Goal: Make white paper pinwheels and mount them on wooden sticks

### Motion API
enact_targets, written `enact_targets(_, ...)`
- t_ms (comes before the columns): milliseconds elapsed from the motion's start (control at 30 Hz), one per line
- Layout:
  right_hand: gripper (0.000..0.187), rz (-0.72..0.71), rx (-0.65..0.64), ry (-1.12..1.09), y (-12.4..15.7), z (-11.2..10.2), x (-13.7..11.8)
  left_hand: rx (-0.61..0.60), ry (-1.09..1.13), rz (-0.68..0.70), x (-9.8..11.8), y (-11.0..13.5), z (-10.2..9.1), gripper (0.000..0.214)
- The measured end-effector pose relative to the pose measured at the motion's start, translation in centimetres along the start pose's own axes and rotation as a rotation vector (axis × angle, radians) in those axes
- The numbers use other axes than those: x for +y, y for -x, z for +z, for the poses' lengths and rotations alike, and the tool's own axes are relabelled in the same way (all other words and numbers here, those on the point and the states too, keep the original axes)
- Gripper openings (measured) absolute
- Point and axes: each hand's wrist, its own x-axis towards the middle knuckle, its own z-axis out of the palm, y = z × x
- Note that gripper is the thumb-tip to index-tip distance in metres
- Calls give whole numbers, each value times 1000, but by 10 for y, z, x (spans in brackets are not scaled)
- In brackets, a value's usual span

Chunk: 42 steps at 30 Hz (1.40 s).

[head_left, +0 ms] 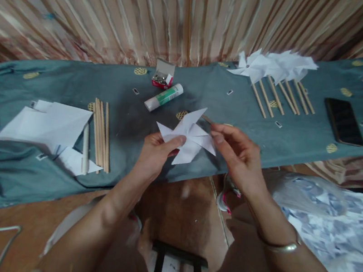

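A white paper pinwheel (190, 138) is held above the near edge of the cloth-covered table. My left hand (156, 152) is closed on it, thumb pressed near its centre and fingers underneath. At the pinwheel's right side, my right hand (242, 157) is closed, thumb and fingertips together. The short visible end of a wooden stick (207, 119) sticks out from those fingertips; the rest of it is hidden. Beyond the pinwheel lie a glue stick (164, 97) with a green-and-white label and an open small box of metal thumbtacks (162, 79).
Wooden sticks (101, 134), a white rod (86, 148) and white paper sheets (45, 123) lie at left. Several pinwheels on sticks (278, 68) rest at the back right, near a black phone (343, 121). A clear bag of paper pieces (336, 225) stands at lower right.
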Motion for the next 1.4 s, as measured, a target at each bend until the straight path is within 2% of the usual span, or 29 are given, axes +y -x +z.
enact_targets(100,27,190,-156,-218,-2,1,-5,-50,-26,-25,0,2,0,29)
enact_targets(200,26,293,-265,-355,-1,4,-5,-82,-51,-45,-1,4,1,30)
enact_targets(467,23,416,-230,-431,1,10,-3,-125,-82,-69,-4,7,3,27)
enact_targets(700,23,448,-170,-440,-1,11,-1,-170,-68,-55,-5,7,3,29)
enact_targets(767,23,456,-148,-453,-2,10,-1,-187,-37,-27,-3,7,2,37)
enact_targets(900,23,474,-127,-478,-3,8,0,-227,-21,122,0,5,-3,68)
enact_targets(967,22,470,-121,-481,-4,7,0,-241,-67,196,-1,4,-6,74)
enact_targets(1067,22,461,-113,-490,-4,7,1,-221,-142,296,-3,3,-8,65)
enact_targets(1167,23,460,-112,-496,-3,7,1,-179,-220,361,-2,6,-6,45)
enact_targets(1267,24,466,-131,-490,-3,8,1,-140,-312,339,4,11,-1,23)
enact_targets(1400,27,464,-150,-479,-2,10,0,-86,-356,289,9,14,4,15)
